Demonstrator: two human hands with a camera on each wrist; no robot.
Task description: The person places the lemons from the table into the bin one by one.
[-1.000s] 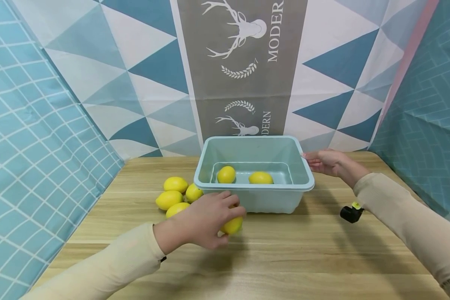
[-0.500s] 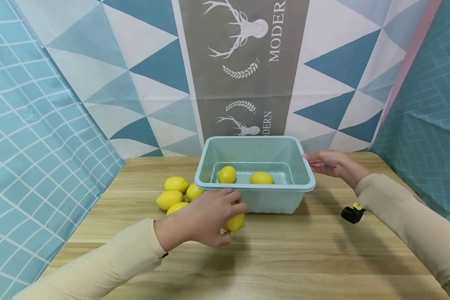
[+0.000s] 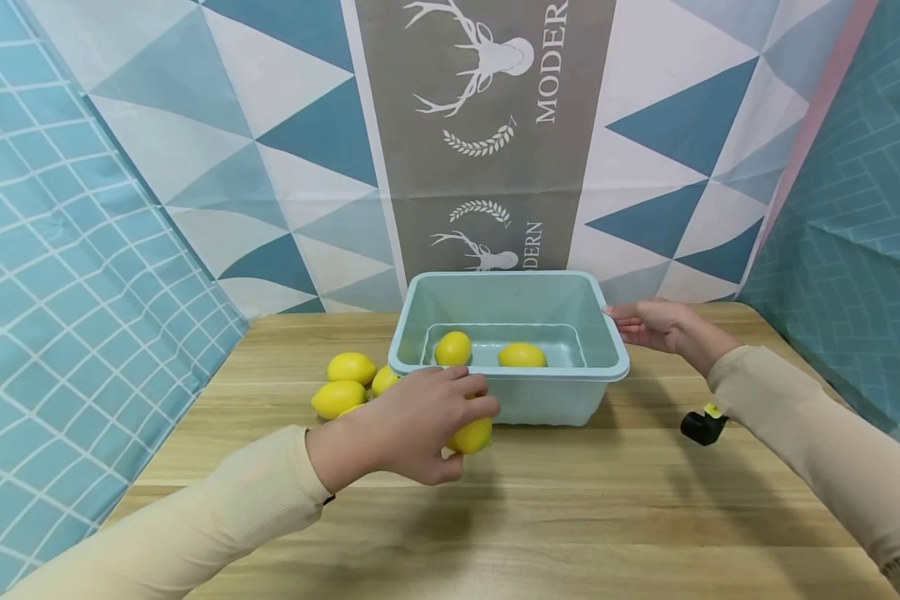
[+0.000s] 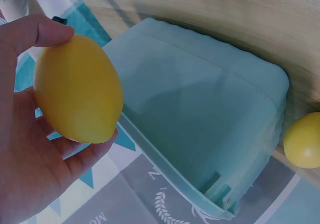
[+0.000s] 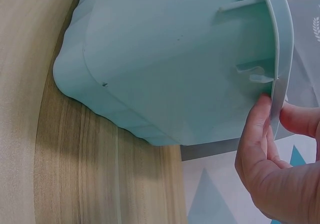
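My left hand [image 3: 417,425] grips a yellow lemon [image 3: 471,434] between thumb and fingers, held in front of the near wall of a pale blue-green plastic basin [image 3: 547,402]. In the left wrist view the lemon [image 4: 79,89] shows whole, with the thumb on one end and fingertips behind it. At the basin's right side, my right hand [image 3: 651,325] pinches the rim, thumb on one face and fingers under the lip, as the right wrist view shows on the rim [image 5: 283,49]. Inside the basin lie two lemons, a left one [image 3: 453,348] and a right one [image 3: 522,355].
Several lemons [image 3: 339,399] are clustered on the wooden table [image 3: 570,517] left of the basin, some partly hidden by my left hand. A small black object [image 3: 702,427] with a yellow-green part appears by my right sleeve. Patterned cloth [image 3: 487,150] hangs behind the table.
My left hand has risen slightly with the lemon and moved a little closer to the basin. The right hand stays on the rim, and the basin has not moved.
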